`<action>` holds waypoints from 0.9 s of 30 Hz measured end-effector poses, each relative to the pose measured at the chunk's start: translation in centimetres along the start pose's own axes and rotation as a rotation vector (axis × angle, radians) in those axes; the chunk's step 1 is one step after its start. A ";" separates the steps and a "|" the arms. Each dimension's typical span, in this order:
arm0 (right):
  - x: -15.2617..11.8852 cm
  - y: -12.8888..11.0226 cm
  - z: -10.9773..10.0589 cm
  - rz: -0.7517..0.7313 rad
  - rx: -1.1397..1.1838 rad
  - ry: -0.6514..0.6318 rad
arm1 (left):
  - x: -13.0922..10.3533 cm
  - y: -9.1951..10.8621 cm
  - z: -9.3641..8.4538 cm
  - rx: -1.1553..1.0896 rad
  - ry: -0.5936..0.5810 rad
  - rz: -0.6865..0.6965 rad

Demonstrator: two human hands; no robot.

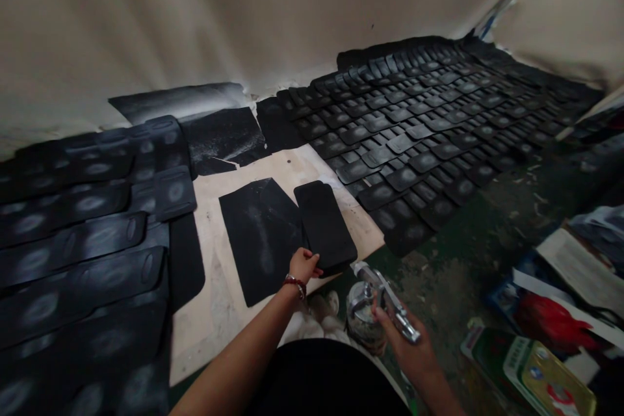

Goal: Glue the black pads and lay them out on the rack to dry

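tan board [209,331], grn floor [441,266]; l fingers [311,257] prob pinch pad [329,224], r fingers [387,323] round gun [392,304].

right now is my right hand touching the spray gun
Touching: the head view shows your right hand closed around the spray gun, with no gap between skin and metal.

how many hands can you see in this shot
2: the left hand at the near end of the rounded black pieces, and the right hand holding a silver spray gun.
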State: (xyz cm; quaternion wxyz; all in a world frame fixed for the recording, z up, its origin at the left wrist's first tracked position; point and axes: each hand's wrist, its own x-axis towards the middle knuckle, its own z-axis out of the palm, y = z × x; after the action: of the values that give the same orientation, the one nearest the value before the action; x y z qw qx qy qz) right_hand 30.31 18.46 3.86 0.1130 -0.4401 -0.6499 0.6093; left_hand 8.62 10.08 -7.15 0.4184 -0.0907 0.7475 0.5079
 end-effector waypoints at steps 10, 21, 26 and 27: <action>-0.2 -0.4 -1.8 0.062 -0.042 0.055 | -0.3 -0.1 -0.1 0.046 0.009 0.020; 1.3 -1.9 -1.4 -0.011 -0.048 0.009 | -0.2 -0.2 0.1 0.102 0.049 0.048; 1.1 -1.0 -2.9 -0.006 -0.081 -0.019 | 0.0 -0.4 0.4 0.130 0.082 0.094; 1.0 -0.9 -3.1 0.005 -0.086 -0.032 | 0.1 -0.4 0.4 0.132 0.091 0.101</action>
State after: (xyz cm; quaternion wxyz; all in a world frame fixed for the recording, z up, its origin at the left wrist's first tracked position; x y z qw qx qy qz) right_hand 31.42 21.44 4.94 0.0820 -0.4363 -0.6762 0.5880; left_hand 9.00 10.25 -7.57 0.3630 -0.0480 0.8011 0.4734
